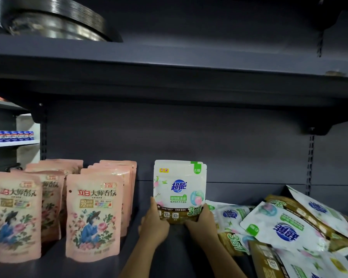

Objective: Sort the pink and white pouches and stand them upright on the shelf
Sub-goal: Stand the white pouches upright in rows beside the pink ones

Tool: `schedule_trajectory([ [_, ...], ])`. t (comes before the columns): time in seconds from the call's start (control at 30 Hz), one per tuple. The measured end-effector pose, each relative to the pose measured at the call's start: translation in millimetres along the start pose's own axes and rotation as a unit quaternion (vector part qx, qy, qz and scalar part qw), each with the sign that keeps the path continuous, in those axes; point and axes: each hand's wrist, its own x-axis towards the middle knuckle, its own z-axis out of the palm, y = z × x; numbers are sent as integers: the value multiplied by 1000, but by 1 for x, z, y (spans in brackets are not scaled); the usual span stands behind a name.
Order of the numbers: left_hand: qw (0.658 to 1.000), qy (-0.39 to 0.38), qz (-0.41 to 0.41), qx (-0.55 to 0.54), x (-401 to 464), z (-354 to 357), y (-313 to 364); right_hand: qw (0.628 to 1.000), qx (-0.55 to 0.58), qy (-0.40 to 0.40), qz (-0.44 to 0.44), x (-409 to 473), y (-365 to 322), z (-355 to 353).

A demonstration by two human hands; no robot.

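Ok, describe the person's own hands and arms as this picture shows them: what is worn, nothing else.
Both the left hand and the right hand are bare, with no gloves. No ring, watch or bracelet shows on either. Both forearms are uncovered down to the bottom edge of the picture, so no sleeve is in view.

I'm facing a dark grey metal back panel [209, 141], dimly lit. An upper shelf [169, 63] overhangs me, stacked metal pans [54, 21] on it. Far left, a white shelf [12, 144] carries blue cans [10, 135].
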Motion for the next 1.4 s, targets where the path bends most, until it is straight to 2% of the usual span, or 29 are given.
schedule_trajectory([
  [0.27,999,-3,-2,-46,1,1,-5,1000,-2,-6,1,-4,-5,-5],
  [0.4,996,55,8,-76,-8,2,-1,1000,15,9,1,-15,-12,-12],
  [0.57,968,188,147,-82,-33,-3,11,999,32,35,-13,-38,-30,-31],
  [0.67,957,196,195,-90,-45,0,21,999,35,37,-3,-46,-48,-51],
  [0.77,960,177,208,-62,-54,9,35,999,22,48,-7,-46,-63,-73],
  [0.87,983,100,156,-10,-63,21,54,996,-46,69,-27,-41,-64,-96],
  [0.97,996,5,88,14,-65,38,67,995,-51,85,-4,-37,-46,-120],
  [1.03,998,-23,55,23,-66,49,72,993,-53,102,11,-42,-31,-134],
  [1.2,1000,-26,9,-5,-67,68,80,990,-72,117,28,-59,9,-157],
  [1.4,996,-9,-33,-86,-59,80,87,991,-12,121,59,-49,25,-164],
])
